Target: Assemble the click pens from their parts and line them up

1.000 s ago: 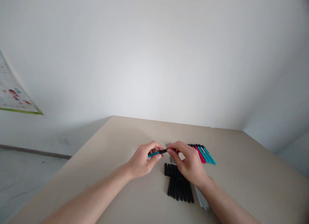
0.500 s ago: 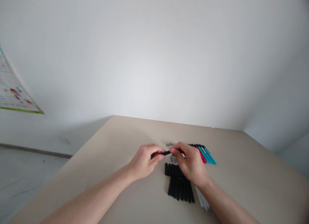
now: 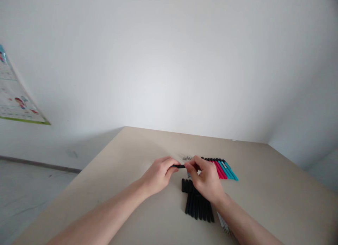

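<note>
My left hand [image 3: 160, 175] and my right hand [image 3: 207, 179] are both closed on a slim pen [image 3: 180, 166], held level above the table. Only its black middle shows between my fingertips; both ends are hidden in the grips. Just below my right hand lie a row of short black pen parts [image 3: 187, 185] and a row of longer black tubes [image 3: 196, 207]. White pen refills [image 3: 223, 224] stick out from under my right forearm. Behind the hands are small metallic springs [image 3: 187, 158], and more small parts [image 3: 188, 175] are partly covered by my right hand.
Several pink and teal pens with black ends [image 3: 224, 169] lie side by side to the right of my right hand. The beige table [image 3: 126, 157] meets a white wall [image 3: 169, 61]. A poster [image 3: 18, 97] hangs at the left.
The pen has been turned to lie more level, and the teal bit that showed by my left hand is now out of sight. My right hand has shifted slightly left, uncovering more pens.
</note>
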A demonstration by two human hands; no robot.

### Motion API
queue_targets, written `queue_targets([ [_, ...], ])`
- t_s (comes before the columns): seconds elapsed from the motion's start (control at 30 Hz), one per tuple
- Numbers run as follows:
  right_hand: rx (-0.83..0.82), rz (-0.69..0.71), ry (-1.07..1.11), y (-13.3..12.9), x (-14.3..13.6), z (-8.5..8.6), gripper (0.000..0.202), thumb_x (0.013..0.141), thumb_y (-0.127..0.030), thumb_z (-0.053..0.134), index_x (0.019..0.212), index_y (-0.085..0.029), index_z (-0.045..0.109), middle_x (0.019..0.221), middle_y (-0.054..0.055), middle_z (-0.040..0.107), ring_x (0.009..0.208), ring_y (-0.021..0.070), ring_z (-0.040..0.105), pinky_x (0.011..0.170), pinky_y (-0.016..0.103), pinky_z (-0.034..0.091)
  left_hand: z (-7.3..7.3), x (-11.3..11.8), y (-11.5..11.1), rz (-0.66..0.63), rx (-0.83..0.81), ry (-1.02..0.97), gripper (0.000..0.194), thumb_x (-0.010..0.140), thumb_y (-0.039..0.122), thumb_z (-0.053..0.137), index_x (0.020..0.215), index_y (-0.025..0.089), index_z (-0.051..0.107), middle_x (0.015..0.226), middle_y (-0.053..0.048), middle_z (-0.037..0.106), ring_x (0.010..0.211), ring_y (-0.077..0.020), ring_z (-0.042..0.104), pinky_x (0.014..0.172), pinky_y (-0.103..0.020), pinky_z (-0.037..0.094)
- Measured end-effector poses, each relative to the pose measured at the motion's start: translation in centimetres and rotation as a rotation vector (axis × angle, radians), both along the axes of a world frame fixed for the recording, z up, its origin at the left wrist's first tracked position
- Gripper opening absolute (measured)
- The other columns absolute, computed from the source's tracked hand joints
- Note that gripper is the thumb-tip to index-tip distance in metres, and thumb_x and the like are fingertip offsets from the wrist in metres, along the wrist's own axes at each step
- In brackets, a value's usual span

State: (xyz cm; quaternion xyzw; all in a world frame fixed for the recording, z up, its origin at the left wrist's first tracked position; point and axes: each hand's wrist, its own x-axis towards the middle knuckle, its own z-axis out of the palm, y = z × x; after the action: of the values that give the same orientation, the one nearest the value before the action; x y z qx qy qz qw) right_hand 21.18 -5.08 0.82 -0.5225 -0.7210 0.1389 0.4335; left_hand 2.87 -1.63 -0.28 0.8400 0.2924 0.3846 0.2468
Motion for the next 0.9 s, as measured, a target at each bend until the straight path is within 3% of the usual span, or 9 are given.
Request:
queue_targets([
  [0.27,-0.237,-0.039,0.313,0.9,-0.1,-0.6,0.035,0.085,-0.045,0.051,0.062,-0.02,0.047,0.048,-0.004,0.047,0.042,0.0095,0.039,0.04,0.021,0.029,-0.3,0.9,-0.1,0.105,0.18,0.07,0.012,0.09,0.012,0.052,0.094,0.02,0.06,0.089,-0.003,0.062,0.079,-0.0142,0.06,0.071,-0.024,0.046],
  [0.43,-0.129,-0.111,0.201,0.9,0.2,-0.4,0.034,0.083,-0.042,0.052,0.059,-0.02,0.043,0.047,-0.005,0.041,0.045,0.0095,0.036,0.042,0.021,0.028,0.1,1.2,-0.4,0.247,0.183,0.162,0.007,0.087,0.02,0.06,0.08,0.018,0.06,0.077,-0.001,0.06,0.068,-0.0142,0.057,0.061,-0.023,0.043],
  [0.8,0.013,-0.062,0.139,0.5,0.2,-0.5,0.03,0.087,-0.035,0.049,0.061,-0.02,0.044,0.05,-0.005,0.041,0.047,0.0098,0.035,0.045,0.022,0.028,0.1,1.3,-0.7,0.177,0.202,0.218,0.016,0.089,0.009,0.045,0.083,0.017,0.057,0.072,-0.002,0.061,0.065,-0.0149,0.058,0.058,-0.024,0.04],
  [0.9,0.009,-0.025,0.134,0.6,0.4,-0.5,0.03,0.088,-0.037,0.049,0.063,-0.021,0.043,0.05,-0.006,0.04,0.047,0.0099,0.036,0.045,0.022,0.028,0.2,1.1,-0.6,0.158,0.175,0.196,0.017,0.091,0.013,0.046,0.078,0.018,0.056,0.068,0.0,0.06,0.061,-0.0132,0.056,0.056,-0.023,0.037],
])
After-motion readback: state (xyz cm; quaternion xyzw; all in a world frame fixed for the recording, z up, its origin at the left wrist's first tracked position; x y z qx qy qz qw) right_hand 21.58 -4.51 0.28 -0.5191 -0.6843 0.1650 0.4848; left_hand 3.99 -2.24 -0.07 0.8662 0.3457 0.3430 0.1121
